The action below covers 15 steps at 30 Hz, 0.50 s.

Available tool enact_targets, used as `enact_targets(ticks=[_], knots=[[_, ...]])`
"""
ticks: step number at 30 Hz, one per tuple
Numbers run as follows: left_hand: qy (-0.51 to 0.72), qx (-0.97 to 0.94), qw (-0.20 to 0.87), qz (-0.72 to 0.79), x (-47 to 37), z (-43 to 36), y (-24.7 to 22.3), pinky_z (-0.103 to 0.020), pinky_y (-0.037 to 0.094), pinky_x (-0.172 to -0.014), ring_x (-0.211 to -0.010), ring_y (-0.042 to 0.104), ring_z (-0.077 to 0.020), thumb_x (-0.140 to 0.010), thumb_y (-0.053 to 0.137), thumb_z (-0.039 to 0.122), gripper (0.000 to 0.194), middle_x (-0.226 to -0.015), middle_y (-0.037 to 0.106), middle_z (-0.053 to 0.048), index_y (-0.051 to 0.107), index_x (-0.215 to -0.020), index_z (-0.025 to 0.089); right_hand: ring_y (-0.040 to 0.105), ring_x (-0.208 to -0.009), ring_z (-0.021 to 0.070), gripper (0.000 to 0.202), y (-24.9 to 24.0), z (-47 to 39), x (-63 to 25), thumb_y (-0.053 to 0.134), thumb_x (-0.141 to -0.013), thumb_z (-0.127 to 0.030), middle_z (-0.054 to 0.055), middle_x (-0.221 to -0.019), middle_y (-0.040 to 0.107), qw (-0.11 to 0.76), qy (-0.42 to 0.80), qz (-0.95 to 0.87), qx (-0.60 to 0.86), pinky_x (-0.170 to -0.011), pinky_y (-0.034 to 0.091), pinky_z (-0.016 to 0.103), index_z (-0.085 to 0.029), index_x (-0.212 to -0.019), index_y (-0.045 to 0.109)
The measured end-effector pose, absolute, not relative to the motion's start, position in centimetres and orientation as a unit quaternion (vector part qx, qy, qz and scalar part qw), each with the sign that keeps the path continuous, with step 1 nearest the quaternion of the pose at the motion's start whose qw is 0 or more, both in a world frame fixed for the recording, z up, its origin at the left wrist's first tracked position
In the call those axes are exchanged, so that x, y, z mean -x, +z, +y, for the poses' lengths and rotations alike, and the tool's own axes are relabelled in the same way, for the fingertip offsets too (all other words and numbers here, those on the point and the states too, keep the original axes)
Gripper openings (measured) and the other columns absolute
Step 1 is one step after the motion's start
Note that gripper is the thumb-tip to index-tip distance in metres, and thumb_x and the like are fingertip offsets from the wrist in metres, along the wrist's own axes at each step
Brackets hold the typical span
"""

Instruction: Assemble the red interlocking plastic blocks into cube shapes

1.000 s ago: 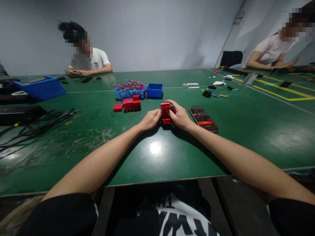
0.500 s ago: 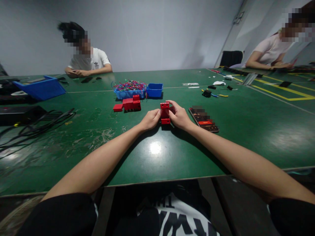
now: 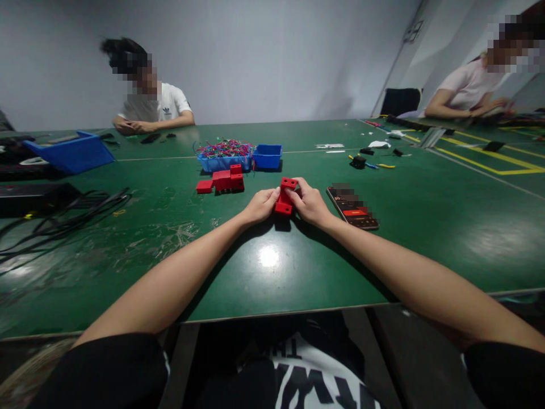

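Between my two hands is a red block-shaped part [image 3: 285, 197] with small dark holes in its wider ends, tilted a little over the green table [image 3: 238, 272]. Closed on its left side is my left hand [image 3: 260, 205], thumb against the part. My right hand [image 3: 312, 203] grips the other side, its thumb on the part's face and its fingers behind, partly hidden. Beyond my left hand several similar red parts [image 3: 223, 180] sit grouped, with a flat red piece [image 3: 205, 186] at their left end.
Behind the red parts stand a blue bin of coloured wires [image 3: 225, 163] and a smaller blue bin [image 3: 268, 157]. A phone [image 3: 352, 209] lies right of my hand. Black cables [image 3: 97, 199] and a large blue tray [image 3: 72, 153] are at left. Two people sit across the table.
The red part has tilted in my hands, its top leaning right and its lower end shifting left. Both hands stay in nearly the same place. The right-hand person's hands have moved slightly.
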<state>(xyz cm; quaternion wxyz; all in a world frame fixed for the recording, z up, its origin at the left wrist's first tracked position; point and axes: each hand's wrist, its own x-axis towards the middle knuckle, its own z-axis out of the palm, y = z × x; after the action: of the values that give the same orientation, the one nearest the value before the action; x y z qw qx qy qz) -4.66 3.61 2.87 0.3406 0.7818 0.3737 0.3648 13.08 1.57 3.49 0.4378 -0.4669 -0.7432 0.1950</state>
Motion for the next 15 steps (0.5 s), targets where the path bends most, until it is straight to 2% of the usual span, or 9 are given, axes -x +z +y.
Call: enact_targets(ticks=[5,8,12,15], knots=[[0.376,-0.767,0.357,0.378,4.5,3.3,3.0,-0.027,0.037,-0.057,-0.056,0.045,-0.0124,-0.088,0.025,0.075,0.071,-0.058,0.054,-0.002,0.054,-0.062,0.016,0.058,-0.056,0.0158,0.04,3.2,2.2,-13.1,0.045,-0.09,-0.062,0.0,-0.067,0.064,0.447,0.253,-0.704,0.491,-0.055,0.043,0.027,-0.022,-0.088,0.054],[0.37,-0.76,0.378,0.378,4.5,2.9,3.2,-0.027,0.038,-0.055,-0.052,0.047,-0.0126,-0.086,0.023,0.079,0.078,-0.054,0.055,-0.003,0.057,-0.059,0.015,0.051,-0.047,0.0139,0.047,3.1,2.5,-13.1,0.044,-0.087,-0.068,-0.001,-0.06,0.059,0.44,0.302,-0.69,0.488,-0.047,0.039,0.026,-0.022,-0.086,0.055],[0.367,-0.748,0.39,0.393,4.5,2.5,3.5,-0.028,0.038,-0.053,-0.049,0.046,-0.0123,-0.085,0.022,0.081,0.079,-0.049,0.052,-0.003,0.053,-0.052,0.017,0.053,-0.05,0.0136,0.05,3.3,2.4,-13.1,0.046,-0.086,-0.07,0.0,-0.062,0.061,0.448,0.288,-0.696,0.482,-0.047,0.039,0.026,-0.021,-0.083,0.056],[0.372,-0.742,0.388,0.401,4.6,2.6,3.6,-0.029,0.039,-0.056,-0.052,0.048,-0.0133,-0.086,0.021,0.081,0.08,-0.052,0.055,-0.003,0.056,-0.055,0.016,0.053,-0.046,0.0135,0.049,3.4,2.3,-13.1,0.047,-0.086,-0.07,-0.002,-0.059,0.06,0.45,0.299,-0.686,0.488,-0.045,0.04,0.026,-0.022,-0.084,0.054]])
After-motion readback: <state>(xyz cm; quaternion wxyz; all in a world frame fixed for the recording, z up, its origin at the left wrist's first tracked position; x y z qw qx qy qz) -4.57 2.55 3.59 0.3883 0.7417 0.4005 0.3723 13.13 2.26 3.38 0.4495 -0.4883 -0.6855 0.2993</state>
